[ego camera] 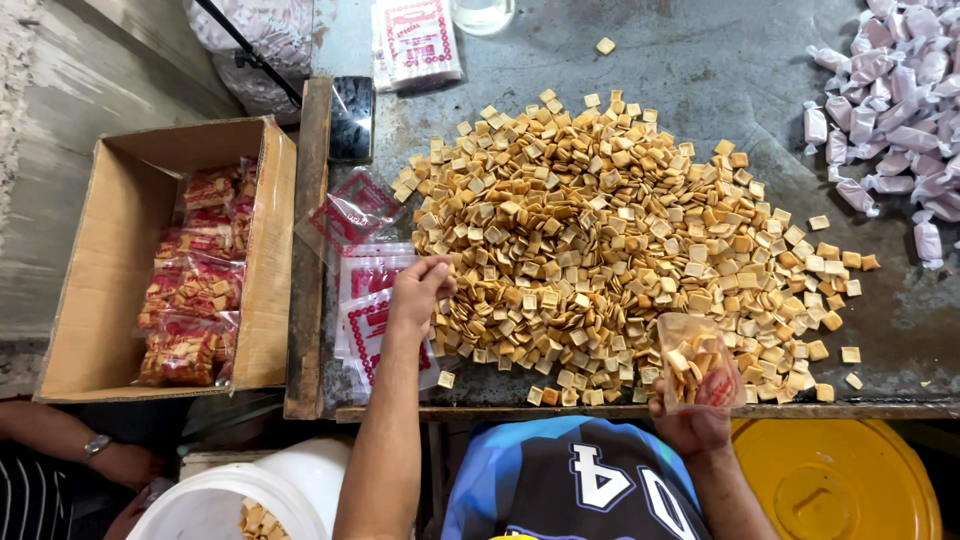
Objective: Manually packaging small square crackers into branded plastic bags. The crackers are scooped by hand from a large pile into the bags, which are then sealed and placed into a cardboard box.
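Note:
A big heap of small square tan crackers [610, 240] covers the middle of the grey metal table [720, 60]. My left hand [418, 292] rests at the heap's left edge, fingers bent onto the crackers, over a stack of empty clear bags with red print [362, 300]. My right hand [690, 425] is at the table's front edge and holds a clear bag [695, 368] partly filled with crackers, its mouth facing the heap.
A cardboard box [110, 260] at the left holds filled red-printed packets [195, 290]. Pink wrapped candies [890, 110] lie at the far right. A yellow lid [840, 480] and white bucket [240, 500] sit below the table edge. Another person's arm with a watch [90, 450] shows bottom left.

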